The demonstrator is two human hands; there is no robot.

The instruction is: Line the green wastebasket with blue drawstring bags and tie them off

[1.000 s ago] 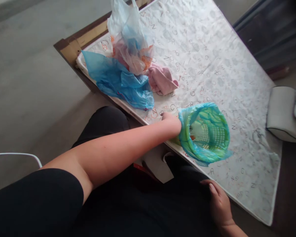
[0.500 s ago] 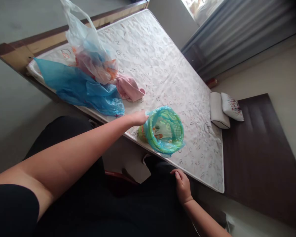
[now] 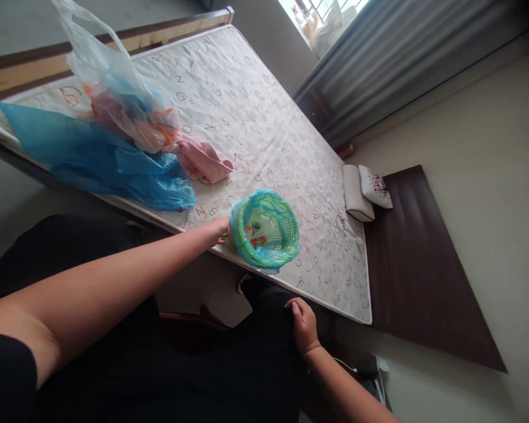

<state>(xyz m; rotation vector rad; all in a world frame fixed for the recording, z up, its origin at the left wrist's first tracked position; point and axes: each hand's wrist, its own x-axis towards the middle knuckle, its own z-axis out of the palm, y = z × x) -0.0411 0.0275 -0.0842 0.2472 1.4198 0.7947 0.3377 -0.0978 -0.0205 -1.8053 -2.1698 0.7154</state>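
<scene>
My left hand (image 3: 218,230) reaches out to a small green mesh basket (image 3: 267,226) lined with a blue plastic bag, which stands near the mattress's near edge. The fingers are curled against the basket's left side and grip it. Small scraps lie inside the basket. My right hand (image 3: 304,323) rests flat on my black-clad lap, holding nothing, fingers loosely together.
A mattress (image 3: 268,123) with a letter print fills the middle. On its left lie a blue plastic bag (image 3: 92,161), a clear bag of stuff (image 3: 123,106) and a pink cloth (image 3: 200,161). Two small pillows (image 3: 365,191) sit at the far end beside a dark headboard (image 3: 418,264).
The view has swung and pulled back, showing more of the room. My left hand stays at the basket's side, now lower against it. My right hand stays on my lap.
</scene>
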